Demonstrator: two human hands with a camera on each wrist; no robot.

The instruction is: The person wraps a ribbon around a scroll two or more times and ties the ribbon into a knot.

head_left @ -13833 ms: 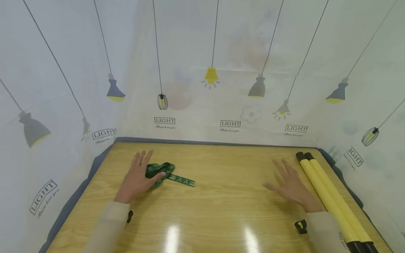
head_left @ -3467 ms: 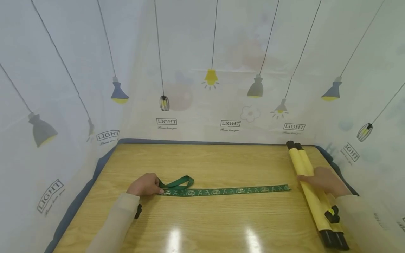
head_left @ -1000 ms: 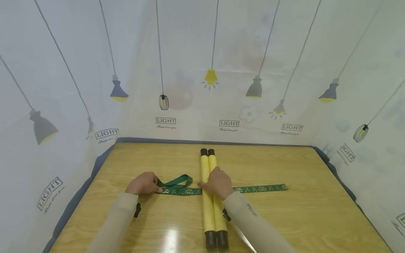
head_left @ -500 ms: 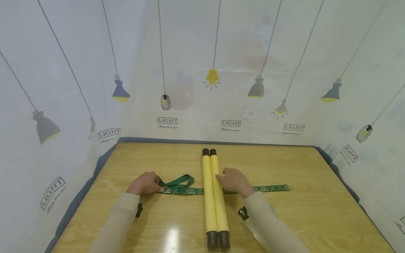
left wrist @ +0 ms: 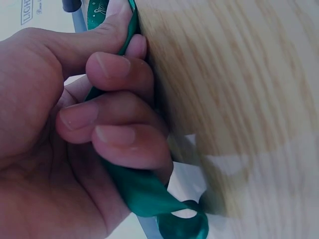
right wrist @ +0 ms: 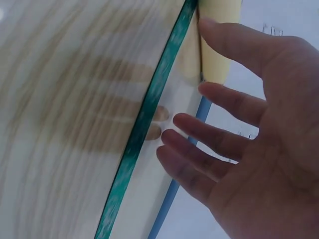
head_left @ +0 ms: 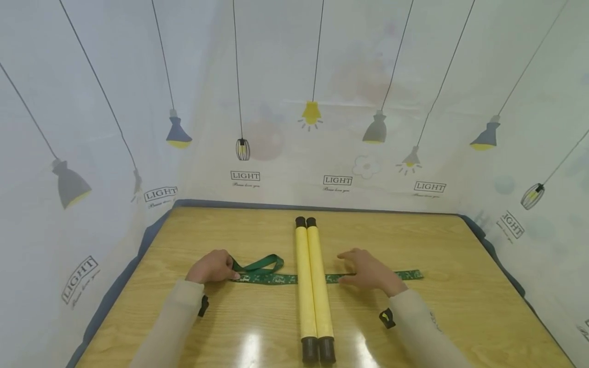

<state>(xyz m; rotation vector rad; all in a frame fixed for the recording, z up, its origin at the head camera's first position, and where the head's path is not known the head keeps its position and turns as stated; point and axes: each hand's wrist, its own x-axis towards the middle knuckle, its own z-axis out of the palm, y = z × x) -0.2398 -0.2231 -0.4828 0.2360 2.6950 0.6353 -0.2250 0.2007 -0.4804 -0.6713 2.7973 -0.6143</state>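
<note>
A patterned green ribbon (head_left: 276,279) runs left to right across the table. My left hand (head_left: 210,267) pinches it near the left, where the ribbon folds back into a loose loop. In the left wrist view the fingers (left wrist: 119,134) curl round the ribbon (left wrist: 142,191). Two yellow tubes with black end caps (head_left: 314,286) lie side by side across the ribbon, pointing away from me. Right of them my right hand (head_left: 368,271) hovers over the ribbon, fingers spread and holding nothing. The right wrist view shows the ribbon (right wrist: 139,124) passing beyond that hand's loose fingers.
The wooden table (head_left: 221,327) has a blue-grey edging (head_left: 257,205) along its back and sides. Behind it hangs a pale curtain (head_left: 280,66) printed with lamps and lettering. A small black device (head_left: 387,318) is strapped at the right wrist.
The right hand carried the tubes from the right side onto the ribbon, let go and drew away to the right. Earlier the bunched ribbon was stretched out; the left hand keeps its pinch.
</note>
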